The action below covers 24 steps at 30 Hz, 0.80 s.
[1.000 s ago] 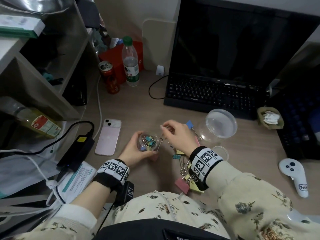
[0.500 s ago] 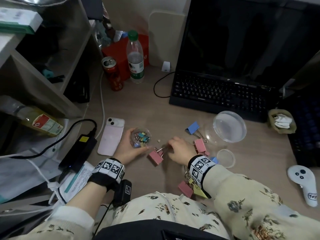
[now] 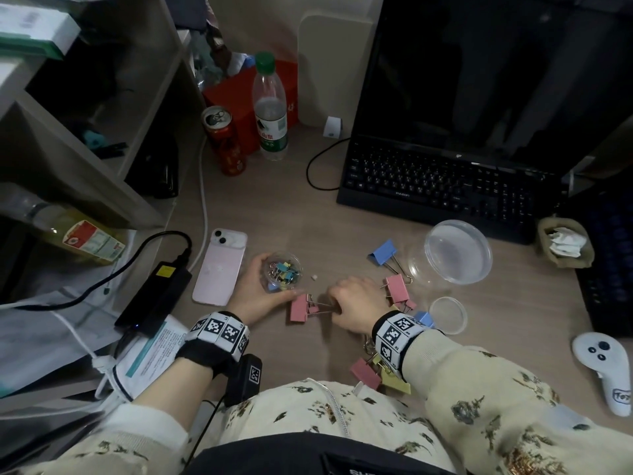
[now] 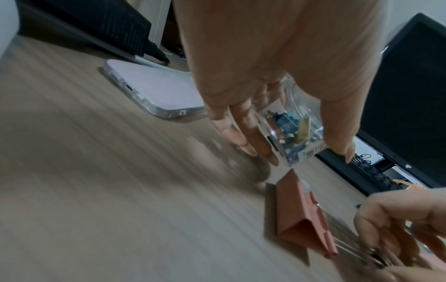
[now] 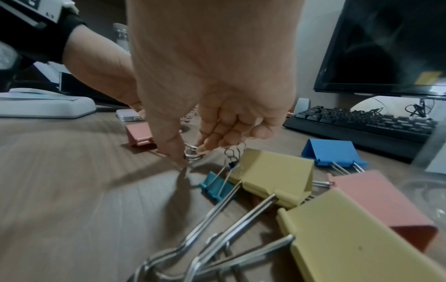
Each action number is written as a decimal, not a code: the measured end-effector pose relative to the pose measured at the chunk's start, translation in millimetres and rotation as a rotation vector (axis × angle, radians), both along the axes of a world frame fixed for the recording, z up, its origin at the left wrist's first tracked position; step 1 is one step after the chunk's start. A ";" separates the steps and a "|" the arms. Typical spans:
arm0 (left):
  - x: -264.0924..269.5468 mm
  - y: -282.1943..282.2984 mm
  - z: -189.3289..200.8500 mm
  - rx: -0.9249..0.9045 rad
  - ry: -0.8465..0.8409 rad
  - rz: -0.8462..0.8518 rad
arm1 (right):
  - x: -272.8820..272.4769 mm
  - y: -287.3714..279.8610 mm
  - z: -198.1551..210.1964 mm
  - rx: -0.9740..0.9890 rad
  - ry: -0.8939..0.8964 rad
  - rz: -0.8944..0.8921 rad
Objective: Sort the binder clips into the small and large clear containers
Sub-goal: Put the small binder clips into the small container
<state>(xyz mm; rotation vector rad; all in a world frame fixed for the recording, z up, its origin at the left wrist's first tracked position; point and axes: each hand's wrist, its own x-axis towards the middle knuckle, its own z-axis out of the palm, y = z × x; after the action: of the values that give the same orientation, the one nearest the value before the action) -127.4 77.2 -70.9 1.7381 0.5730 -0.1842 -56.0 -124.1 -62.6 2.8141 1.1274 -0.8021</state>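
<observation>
My left hand (image 3: 251, 291) grips the small clear container (image 3: 281, 275) on the desk; several small coloured clips lie inside it (image 4: 295, 133). Just to its right, my right hand (image 3: 351, 299) pinches the wire handles (image 5: 193, 155) of a large pink binder clip (image 3: 300, 308) lying on the desk. The large clear container (image 3: 457, 252) sits to the right with nothing in it. More large clips lie around my right wrist: blue (image 3: 384, 252), pink (image 3: 397, 287), yellow (image 5: 272, 177), and a small teal clip (image 5: 214, 188).
A small clear lid (image 3: 447, 315) lies near the right wrist. A pink phone (image 3: 221, 265) and black charger (image 3: 154, 296) are on the left. The keyboard (image 3: 442, 190), a bottle (image 3: 270, 108) and a can (image 3: 224, 142) stand behind; a white controller (image 3: 606, 368) lies at right.
A second ago my right hand was up at the small container's mouth. It has dropped to the desk and taken the pink clip's handles. The left hand stays on the container.
</observation>
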 end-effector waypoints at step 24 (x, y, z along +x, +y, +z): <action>-6.5 -0.2 17.7 0.045 -0.073 0.037 | 14.6 7.3 11.1 0.020 0.063 -0.315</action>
<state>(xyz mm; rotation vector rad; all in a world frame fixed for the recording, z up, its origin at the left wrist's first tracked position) -133.8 77.0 -53.2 1.7689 0.5593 -0.0817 -41.4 -116.9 -51.5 3.0469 0.7068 -0.9053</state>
